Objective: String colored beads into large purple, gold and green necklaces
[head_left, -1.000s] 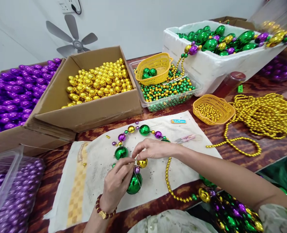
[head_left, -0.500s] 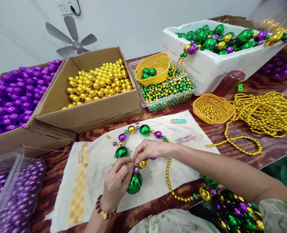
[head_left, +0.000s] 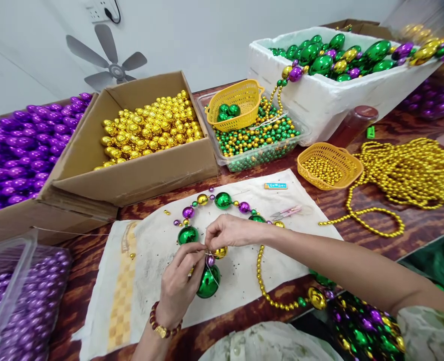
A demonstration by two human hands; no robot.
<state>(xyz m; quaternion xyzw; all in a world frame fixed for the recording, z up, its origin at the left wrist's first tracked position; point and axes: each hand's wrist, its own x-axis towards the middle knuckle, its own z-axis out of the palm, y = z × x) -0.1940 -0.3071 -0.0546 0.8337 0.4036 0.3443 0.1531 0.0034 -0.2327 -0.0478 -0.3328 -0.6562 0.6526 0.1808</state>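
My left hand [head_left: 184,273] and my right hand [head_left: 224,233] meet fingertip to fingertip over a white cloth [head_left: 150,301], both pinching a thin white string [head_left: 211,273]. Beneath the fingers hang a small purple bead [head_left: 210,260], a gold bead [head_left: 221,252] and a big green ball [head_left: 209,282]. They belong to a bead necklace [head_left: 223,200] of green, purple and gold balls that curves across the cloth above my hands. Part of it is hidden by my right arm. A strand of small gold beads [head_left: 260,271] runs down from under that arm toward the table edge.
Cardboard boxes of purple beads [head_left: 22,150] and gold beads [head_left: 150,125] stand left. Behind are a clear tub [head_left: 229,159] of small beads and a white foam box [head_left: 330,95]. Right lie a yellow basket [head_left: 330,180], a gold bead heap [head_left: 413,175], thread snips [head_left: 286,212] and a lighter [head_left: 275,186].
My right hand has shifted very slightly up and left while both hands keep pinching the string. The head view has tilted a little; the beads lie much the same.
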